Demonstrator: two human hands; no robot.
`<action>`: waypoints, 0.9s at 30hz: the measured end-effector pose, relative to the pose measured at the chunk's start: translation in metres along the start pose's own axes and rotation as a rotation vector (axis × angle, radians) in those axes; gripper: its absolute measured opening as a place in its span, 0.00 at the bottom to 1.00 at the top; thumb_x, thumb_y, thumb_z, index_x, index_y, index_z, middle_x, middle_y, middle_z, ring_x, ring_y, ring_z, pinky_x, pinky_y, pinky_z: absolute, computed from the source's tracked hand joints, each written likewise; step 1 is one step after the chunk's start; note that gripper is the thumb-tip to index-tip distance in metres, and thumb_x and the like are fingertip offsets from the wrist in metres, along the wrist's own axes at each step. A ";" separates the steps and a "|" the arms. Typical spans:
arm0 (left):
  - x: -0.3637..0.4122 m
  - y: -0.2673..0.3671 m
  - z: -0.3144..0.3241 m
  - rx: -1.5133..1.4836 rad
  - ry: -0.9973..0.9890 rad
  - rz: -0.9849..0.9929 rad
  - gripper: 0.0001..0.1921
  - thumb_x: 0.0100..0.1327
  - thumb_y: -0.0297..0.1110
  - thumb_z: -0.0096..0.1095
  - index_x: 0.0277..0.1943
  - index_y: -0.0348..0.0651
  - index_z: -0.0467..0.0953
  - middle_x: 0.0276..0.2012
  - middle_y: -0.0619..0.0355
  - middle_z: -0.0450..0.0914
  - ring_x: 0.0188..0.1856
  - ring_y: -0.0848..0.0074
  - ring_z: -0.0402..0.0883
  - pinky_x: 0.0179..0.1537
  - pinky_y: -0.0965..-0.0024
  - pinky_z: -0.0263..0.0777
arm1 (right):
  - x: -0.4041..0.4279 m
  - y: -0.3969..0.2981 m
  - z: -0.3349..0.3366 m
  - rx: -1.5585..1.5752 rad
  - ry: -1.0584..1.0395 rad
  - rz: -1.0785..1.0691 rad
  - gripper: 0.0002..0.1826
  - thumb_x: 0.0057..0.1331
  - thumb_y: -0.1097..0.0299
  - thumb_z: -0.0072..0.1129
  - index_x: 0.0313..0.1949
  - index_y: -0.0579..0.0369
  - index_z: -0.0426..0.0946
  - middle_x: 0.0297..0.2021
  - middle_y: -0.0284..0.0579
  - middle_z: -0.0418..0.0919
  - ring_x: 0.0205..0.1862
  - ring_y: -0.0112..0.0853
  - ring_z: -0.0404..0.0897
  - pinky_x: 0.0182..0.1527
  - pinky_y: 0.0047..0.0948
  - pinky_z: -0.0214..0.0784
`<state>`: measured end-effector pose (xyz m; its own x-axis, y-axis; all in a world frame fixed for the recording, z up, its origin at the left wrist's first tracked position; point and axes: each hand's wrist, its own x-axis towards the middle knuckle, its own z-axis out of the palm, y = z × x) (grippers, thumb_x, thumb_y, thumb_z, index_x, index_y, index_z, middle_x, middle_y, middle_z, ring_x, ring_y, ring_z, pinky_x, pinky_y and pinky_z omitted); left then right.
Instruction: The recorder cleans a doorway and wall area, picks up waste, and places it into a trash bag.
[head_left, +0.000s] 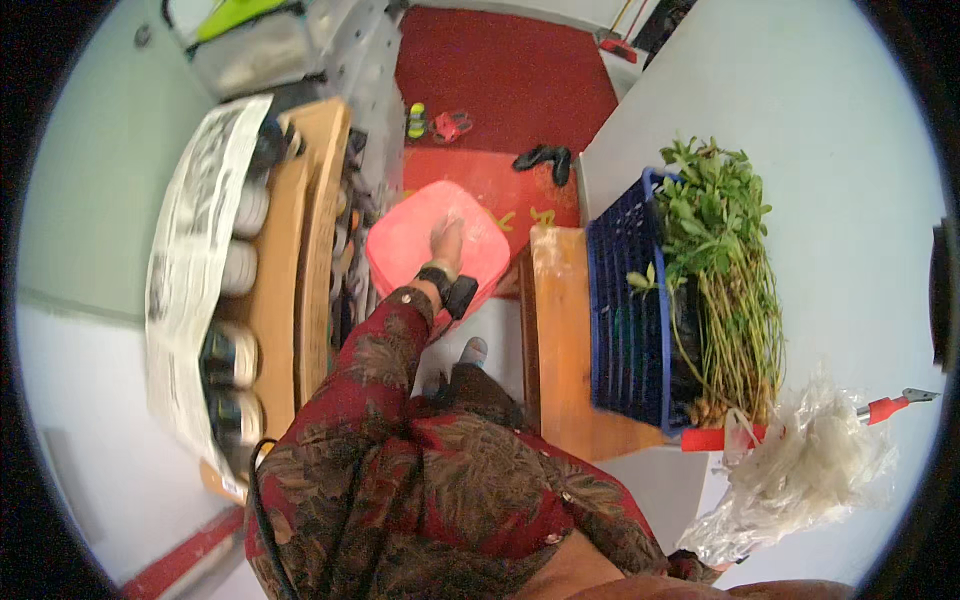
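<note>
A pink plastic stool (405, 247) is in front of me, seen from above, and some of its near side shows. My left hand (448, 244) is at the middle of its top and appears to grip it; my fingertips are blurred. A strap with a black device (457, 296) is around that wrist. Low on the right, my right hand is mostly covered by crumpled clear plastic bags (810, 465), which appear bunched in its grasp. A red-handled tool (885, 409) with a grey metal end pokes out beside the bags. My slippered foot (472, 351) shows below the stool.
To the right, a blue plastic basket (626, 300) stands on a wooden surface (562, 330), with uprooted leafy plants (720, 225) beside it. A shoe rack (319, 262) with newspaper (199, 247) lines the left. Black shoes (544, 159) and red sandals (451, 126) lie ahead.
</note>
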<state>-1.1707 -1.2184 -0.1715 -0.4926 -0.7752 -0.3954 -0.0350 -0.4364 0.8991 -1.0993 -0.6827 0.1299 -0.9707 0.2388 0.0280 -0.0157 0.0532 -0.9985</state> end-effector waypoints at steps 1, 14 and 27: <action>0.021 0.007 0.004 0.007 -0.015 0.018 0.27 0.52 0.40 0.52 0.53 0.32 0.61 0.51 0.46 0.65 0.53 0.63 0.62 0.55 0.65 0.54 | 0.009 0.004 0.006 0.008 0.011 0.004 0.20 0.61 0.63 0.41 0.49 0.63 0.61 0.43 0.47 0.68 0.41 0.33 0.70 0.42 0.29 0.64; 0.198 0.083 0.070 -0.208 0.184 -0.056 0.14 0.43 0.35 0.57 0.31 0.33 0.72 0.25 0.61 0.68 0.25 0.78 0.62 0.25 0.71 0.60 | 0.086 0.034 0.103 0.076 0.121 0.059 0.19 0.62 0.64 0.41 0.49 0.64 0.61 0.43 0.47 0.68 0.41 0.33 0.70 0.43 0.29 0.63; 0.346 0.131 0.161 -0.140 -0.084 -0.190 0.15 0.50 0.45 0.50 0.29 0.40 0.72 0.22 0.60 0.66 0.21 0.76 0.64 0.20 0.71 0.60 | 0.125 -0.025 0.272 -0.054 0.312 -0.095 0.19 0.62 0.65 0.40 0.49 0.64 0.61 0.44 0.47 0.68 0.41 0.34 0.70 0.44 0.30 0.63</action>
<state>-1.4860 -1.4702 -0.1605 -0.5590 -0.6354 -0.5327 -0.0159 -0.6341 0.7731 -1.2853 -0.9181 0.1450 -0.8449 0.5155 0.1430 -0.0822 0.1390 -0.9869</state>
